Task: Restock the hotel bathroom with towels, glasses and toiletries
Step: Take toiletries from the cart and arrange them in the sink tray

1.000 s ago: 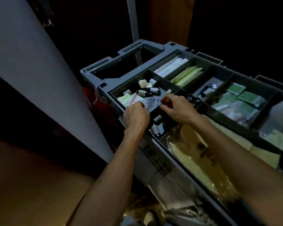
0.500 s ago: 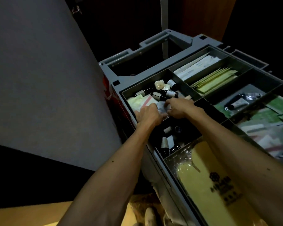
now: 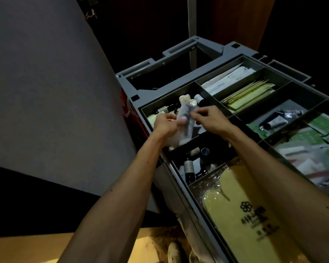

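Early going, I judge: left hand [image 3: 165, 124] and right hand [image 3: 211, 120] both pinch clear toiletry packets [image 3: 186, 118], cart tray [image 3: 165, 97] just beneath, nothing restocked yet.

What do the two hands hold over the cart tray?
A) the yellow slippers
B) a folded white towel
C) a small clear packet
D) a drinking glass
C: the left hand and the right hand both pinch a small clear packet above the tray compartment that holds little bottles.
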A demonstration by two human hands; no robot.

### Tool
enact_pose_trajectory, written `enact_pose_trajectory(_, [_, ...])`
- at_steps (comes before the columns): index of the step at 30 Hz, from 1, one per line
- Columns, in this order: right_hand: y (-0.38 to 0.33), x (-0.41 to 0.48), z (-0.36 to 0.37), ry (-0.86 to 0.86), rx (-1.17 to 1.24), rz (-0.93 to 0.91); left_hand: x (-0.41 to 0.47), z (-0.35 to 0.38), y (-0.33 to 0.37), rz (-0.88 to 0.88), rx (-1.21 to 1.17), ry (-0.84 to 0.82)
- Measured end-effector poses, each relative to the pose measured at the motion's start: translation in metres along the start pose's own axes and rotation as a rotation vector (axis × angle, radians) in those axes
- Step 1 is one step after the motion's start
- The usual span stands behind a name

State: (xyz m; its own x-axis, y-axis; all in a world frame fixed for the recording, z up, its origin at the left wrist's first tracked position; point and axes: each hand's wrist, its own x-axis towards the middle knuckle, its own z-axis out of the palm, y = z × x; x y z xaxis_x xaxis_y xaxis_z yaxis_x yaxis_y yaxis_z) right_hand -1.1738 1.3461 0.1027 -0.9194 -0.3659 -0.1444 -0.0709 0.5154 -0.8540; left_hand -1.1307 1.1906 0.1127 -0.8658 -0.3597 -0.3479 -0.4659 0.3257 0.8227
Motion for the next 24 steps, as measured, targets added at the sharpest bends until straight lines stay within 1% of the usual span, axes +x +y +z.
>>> enact_pose_trajectory(1, [-0.003,-0.001,0.000,0.004,0.073,-0.009,0.001,-0.002,0.003,0.006,-0.068,0.035])
enact_pose_trajectory(3, [-0.009,-0.002,0.004,-0.030,0.239,-0.002,-0.001,-0.006,0.011,0.082,-0.103,0.051])
enact_pose_trajectory(4, [-0.012,-0.003,0.006,-0.050,0.321,0.022,-0.004,-0.008,0.015,0.131,-0.094,0.020])
enact_pose_trajectory(6, [-0.016,-0.003,0.010,-0.052,0.488,0.077,-0.009,-0.012,0.024,0.206,-0.106,-0.100])
enact_pose_trajectory(8, [-0.016,-0.002,0.010,-0.011,0.591,0.119,-0.010,-0.017,0.030,0.213,-0.196,-0.236])
enact_pose_trajectory(9, [-0.014,0.000,0.010,0.015,0.593,0.135,-0.009,-0.019,0.030,0.194,-0.243,-0.244])
enact_pose_trajectory(10, [-0.013,0.001,0.008,0.038,0.578,0.152,-0.005,-0.021,0.029,0.174,-0.274,-0.203])
enact_pose_trajectory(11, [-0.011,0.003,0.007,0.055,0.563,0.174,0.002,-0.021,0.024,0.161,-0.245,-0.108])
enact_pose_trajectory(12, [-0.009,0.005,0.005,0.069,0.560,0.198,0.011,-0.021,0.017,0.158,-0.138,0.014])
enact_pose_trajectory(13, [-0.006,0.006,0.002,0.079,0.558,0.218,0.018,-0.022,0.008,0.169,0.034,0.125])
enact_pose_trajectory(14, [-0.003,0.007,-0.001,0.084,0.552,0.234,0.023,-0.022,0.000,0.178,0.225,0.191])
enact_pose_trajectory(16, [0.002,0.006,-0.005,0.082,0.545,0.253,0.028,-0.021,-0.013,0.176,0.543,0.190])
enact_pose_trajectory(20, [0.004,0.000,-0.008,0.071,0.536,0.273,0.035,-0.013,-0.021,0.203,0.952,0.155])
enact_pose_trajectory(22, [0.003,-0.004,-0.011,0.048,0.504,0.259,0.039,-0.008,-0.023,0.202,1.086,0.165])
enact_pose_trajectory(24, [0.002,-0.007,-0.015,0.033,0.493,0.259,0.042,-0.004,-0.027,0.193,1.099,0.201])
